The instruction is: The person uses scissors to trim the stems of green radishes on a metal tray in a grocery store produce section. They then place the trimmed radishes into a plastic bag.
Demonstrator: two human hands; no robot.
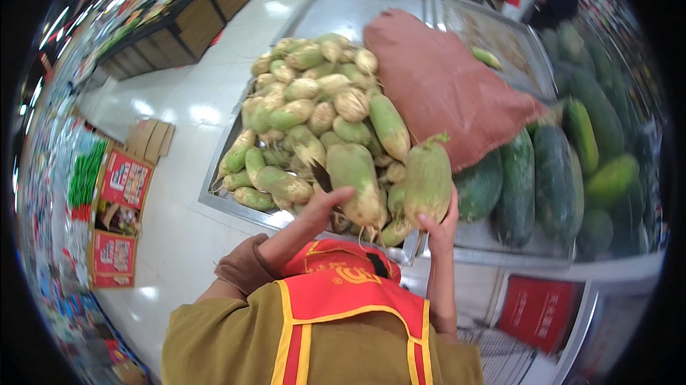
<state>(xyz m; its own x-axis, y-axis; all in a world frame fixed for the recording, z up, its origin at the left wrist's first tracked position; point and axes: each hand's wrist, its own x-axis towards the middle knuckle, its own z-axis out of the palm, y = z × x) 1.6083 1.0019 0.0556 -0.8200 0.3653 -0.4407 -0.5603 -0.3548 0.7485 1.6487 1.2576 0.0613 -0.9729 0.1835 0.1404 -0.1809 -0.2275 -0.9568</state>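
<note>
My right hand (444,227) grips a large green radish (429,184) from its right side and lower end, with the leafy stub pointing away from me. Against the lower left side of another large green radish (353,176) lies the thumb of my left hand (328,204); its fingers are hidden behind that radish. Both radishes are at the near edge of a heap of green-and-white radishes (300,87) with thin roots, piled in a metal-edged display bin (225,204). The two held radishes are side by side, slightly apart.
A full pink mesh sack (434,84) rests right of the heap. Beyond it, one small radish (486,58) lies on a metal tray. Winter melons (557,181) stand at right. Cardboard boxes (120,192) are on the left floor; a wire basket (498,355) is lower right. People (557,1) stand far right.
</note>
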